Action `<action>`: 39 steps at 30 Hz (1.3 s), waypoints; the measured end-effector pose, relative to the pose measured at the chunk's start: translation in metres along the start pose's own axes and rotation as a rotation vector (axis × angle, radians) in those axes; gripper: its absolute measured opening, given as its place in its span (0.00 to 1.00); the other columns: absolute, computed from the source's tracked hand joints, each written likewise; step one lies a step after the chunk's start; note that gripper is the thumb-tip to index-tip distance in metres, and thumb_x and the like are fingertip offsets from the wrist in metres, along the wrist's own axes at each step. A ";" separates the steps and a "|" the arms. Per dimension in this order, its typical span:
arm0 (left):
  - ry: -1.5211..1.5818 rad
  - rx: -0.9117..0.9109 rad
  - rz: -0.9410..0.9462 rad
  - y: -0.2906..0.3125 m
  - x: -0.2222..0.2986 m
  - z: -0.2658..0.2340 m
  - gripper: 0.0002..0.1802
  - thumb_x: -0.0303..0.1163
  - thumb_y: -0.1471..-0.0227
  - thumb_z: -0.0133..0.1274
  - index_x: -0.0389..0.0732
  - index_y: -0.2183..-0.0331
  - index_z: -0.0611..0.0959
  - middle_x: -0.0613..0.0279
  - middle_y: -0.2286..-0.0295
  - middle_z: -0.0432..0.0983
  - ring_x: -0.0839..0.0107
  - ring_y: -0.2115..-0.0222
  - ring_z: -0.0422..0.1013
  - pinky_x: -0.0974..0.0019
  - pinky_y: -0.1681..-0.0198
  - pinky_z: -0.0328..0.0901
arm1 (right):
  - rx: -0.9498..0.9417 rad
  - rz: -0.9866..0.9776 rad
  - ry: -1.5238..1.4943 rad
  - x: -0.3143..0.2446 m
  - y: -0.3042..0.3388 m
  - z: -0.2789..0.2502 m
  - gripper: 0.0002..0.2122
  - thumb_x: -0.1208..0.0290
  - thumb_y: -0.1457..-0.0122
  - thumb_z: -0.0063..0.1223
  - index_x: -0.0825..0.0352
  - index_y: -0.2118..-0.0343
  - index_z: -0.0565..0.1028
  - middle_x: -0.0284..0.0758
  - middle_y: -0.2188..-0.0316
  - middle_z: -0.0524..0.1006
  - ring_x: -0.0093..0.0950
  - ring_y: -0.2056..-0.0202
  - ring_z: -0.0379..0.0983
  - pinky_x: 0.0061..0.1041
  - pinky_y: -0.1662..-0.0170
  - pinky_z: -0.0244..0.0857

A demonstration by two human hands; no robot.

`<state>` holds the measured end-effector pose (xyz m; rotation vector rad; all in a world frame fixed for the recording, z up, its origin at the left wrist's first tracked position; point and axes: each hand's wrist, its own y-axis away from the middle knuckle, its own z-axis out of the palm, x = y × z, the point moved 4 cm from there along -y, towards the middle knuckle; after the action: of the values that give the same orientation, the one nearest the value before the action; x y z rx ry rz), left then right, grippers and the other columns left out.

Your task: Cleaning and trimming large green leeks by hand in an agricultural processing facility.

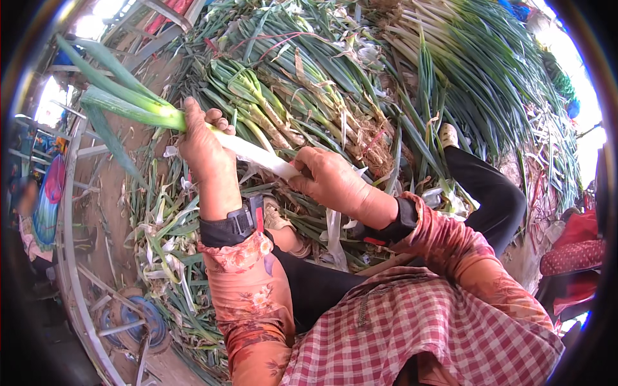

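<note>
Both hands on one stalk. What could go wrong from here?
1. The left hand grips the green onion where leaves meet shaft, the right hand its white end; uneven force might snap or bruise it.
2. Its long leaves splay freely past the left hand and might bend or tear if caught.
3. Loose scraps litter the ground; footing could be slippery.

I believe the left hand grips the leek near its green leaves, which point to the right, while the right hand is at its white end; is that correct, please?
Not quite: the head view shows the green leaves of the leek pointing left, not right. The left hand does grip it near them, and the right hand is at its white end.
</note>
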<state>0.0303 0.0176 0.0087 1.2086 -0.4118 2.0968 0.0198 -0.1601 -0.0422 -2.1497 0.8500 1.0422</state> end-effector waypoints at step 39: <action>0.046 0.190 0.240 -0.036 0.058 -0.058 0.14 0.42 0.51 0.45 0.44 0.76 0.61 0.68 0.83 0.59 0.80 0.87 0.52 0.76 0.84 0.50 | -0.279 0.098 0.261 0.056 0.027 -0.032 0.13 0.60 0.56 0.48 0.65 0.71 0.73 0.40 0.76 0.73 0.39 0.71 0.69 0.34 0.66 0.62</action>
<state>-0.0020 0.0991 0.0258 1.2683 -0.3576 2.4099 0.0410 -0.2165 -0.0788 -2.5430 0.9865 0.9890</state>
